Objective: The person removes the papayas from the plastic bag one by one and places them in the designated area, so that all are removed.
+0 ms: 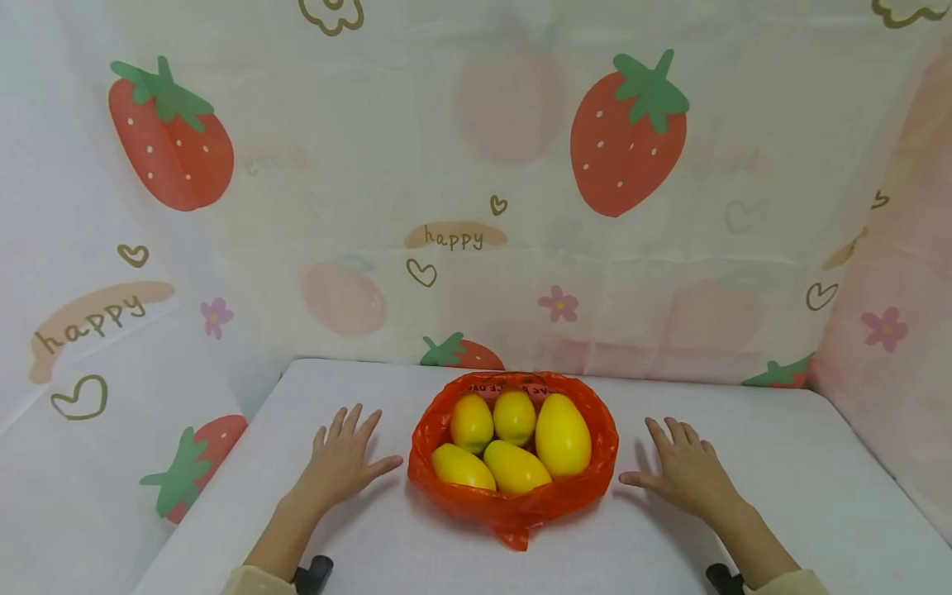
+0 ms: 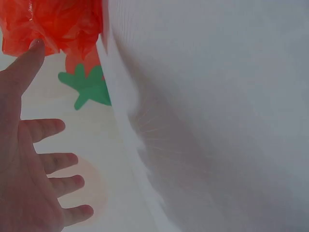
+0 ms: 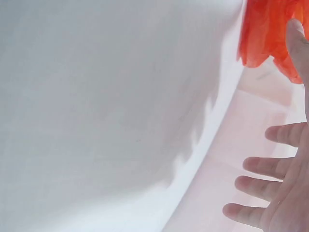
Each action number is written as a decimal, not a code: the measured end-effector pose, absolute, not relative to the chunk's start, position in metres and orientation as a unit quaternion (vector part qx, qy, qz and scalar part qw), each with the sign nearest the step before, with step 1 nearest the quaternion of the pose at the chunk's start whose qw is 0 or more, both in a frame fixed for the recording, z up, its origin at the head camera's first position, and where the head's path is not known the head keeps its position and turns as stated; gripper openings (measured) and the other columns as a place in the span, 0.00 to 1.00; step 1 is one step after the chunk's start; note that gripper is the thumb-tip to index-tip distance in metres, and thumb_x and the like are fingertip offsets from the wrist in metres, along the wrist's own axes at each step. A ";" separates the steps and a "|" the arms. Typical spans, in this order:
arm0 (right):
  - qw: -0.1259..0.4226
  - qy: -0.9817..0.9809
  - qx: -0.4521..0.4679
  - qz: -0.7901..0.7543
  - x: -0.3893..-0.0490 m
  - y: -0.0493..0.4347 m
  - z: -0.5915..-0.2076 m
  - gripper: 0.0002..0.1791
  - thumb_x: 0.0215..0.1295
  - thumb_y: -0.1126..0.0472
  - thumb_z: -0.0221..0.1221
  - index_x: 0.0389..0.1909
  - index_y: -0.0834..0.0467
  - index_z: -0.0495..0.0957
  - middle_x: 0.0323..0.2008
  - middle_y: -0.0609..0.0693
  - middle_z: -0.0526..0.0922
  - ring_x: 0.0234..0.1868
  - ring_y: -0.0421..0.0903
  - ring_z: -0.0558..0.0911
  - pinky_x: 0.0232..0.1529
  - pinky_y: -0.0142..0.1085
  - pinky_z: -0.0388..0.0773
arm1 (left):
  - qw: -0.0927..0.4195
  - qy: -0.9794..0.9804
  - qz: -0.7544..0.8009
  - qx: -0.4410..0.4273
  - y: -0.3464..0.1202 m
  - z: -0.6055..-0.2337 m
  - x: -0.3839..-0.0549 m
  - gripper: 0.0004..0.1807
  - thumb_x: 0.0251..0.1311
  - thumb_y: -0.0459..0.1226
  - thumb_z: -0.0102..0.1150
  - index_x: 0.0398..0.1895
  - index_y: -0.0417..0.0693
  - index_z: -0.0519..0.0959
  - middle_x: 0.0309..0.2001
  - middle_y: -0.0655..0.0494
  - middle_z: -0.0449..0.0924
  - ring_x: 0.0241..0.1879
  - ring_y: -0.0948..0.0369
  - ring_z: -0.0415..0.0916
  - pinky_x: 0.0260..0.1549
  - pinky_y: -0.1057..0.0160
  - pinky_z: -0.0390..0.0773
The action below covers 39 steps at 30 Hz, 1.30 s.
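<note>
A red plastic bag [image 1: 513, 508] sits on the white table with its rim spread wide. Inside lie several smooth yellow fruits shaped like mangoes [image 1: 563, 436], the largest at the right. My left hand [image 1: 344, 464] is held left of the bag, fingers spread and thumb pointing toward its side. On the other side, my right hand [image 1: 687, 473] mirrors it, thumb toward the bag and fingers apart. Both palms hold nothing. Each wrist view shows a thumb overlapping the red bag [image 2: 60, 21] at the top, with four fingers extended below.
White cloth covers the table [image 1: 781, 463]. Behind it and at both sides hangs a pale curtain [image 1: 357, 165] printed with strawberries, hearts and flowers. A black strap mount [image 1: 314, 573] shows at the left wrist, another [image 1: 723, 578] at the right.
</note>
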State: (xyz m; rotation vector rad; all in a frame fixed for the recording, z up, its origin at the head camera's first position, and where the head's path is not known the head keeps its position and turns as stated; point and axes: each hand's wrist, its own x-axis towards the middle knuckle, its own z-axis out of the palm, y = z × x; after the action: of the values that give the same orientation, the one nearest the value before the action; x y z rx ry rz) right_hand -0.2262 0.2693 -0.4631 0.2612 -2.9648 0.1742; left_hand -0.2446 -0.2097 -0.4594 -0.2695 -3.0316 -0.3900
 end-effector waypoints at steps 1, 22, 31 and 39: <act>0.080 -0.991 0.087 0.059 -0.226 0.269 -0.463 0.57 0.46 0.26 0.63 0.66 0.66 0.66 0.60 0.72 0.70 0.60 0.71 0.69 0.54 0.70 0.70 | 0.036 -0.987 -0.128 -0.088 -0.209 -0.460 -0.245 0.48 0.54 0.64 0.58 0.72 0.45 0.63 0.72 0.33 0.57 0.72 0.33 0.50 0.65 0.26 0.51; 0.091 -0.984 0.098 0.121 -0.228 0.267 -0.452 0.53 0.53 0.31 0.62 0.67 0.67 0.64 0.61 0.73 0.69 0.60 0.72 0.70 0.54 0.68 0.72 | 0.039 -0.977 -0.192 -0.084 -0.203 -0.451 -0.244 0.43 0.62 0.60 0.53 0.73 0.44 0.60 0.73 0.33 0.56 0.72 0.33 0.50 0.65 0.27 0.54; 0.088 -0.980 0.095 0.154 -0.231 0.265 -0.447 0.51 0.55 0.33 0.62 0.68 0.65 0.63 0.63 0.72 0.68 0.62 0.71 0.69 0.54 0.68 0.72 | 0.016 -0.966 -0.250 -0.064 -0.198 -0.450 -0.246 0.42 0.63 0.58 0.54 0.75 0.46 0.57 0.74 0.35 0.54 0.73 0.36 0.51 0.65 0.29 0.57; 0.090 -0.971 0.105 0.194 -0.232 0.263 -0.442 0.47 0.57 0.36 0.62 0.68 0.65 0.64 0.62 0.72 0.69 0.62 0.70 0.69 0.57 0.66 0.71 | 0.001 -0.950 -0.306 -0.058 -0.193 -0.448 -0.248 0.42 0.65 0.60 0.51 0.75 0.47 0.57 0.74 0.38 0.55 0.74 0.40 0.52 0.67 0.33 0.58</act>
State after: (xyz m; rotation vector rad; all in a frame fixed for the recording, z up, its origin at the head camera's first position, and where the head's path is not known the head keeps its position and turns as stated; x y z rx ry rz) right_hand -0.2316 0.2631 -0.4423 0.3121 -2.8885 0.5755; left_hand -0.2479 -0.1935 -0.4478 -0.1808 -2.9842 -0.9614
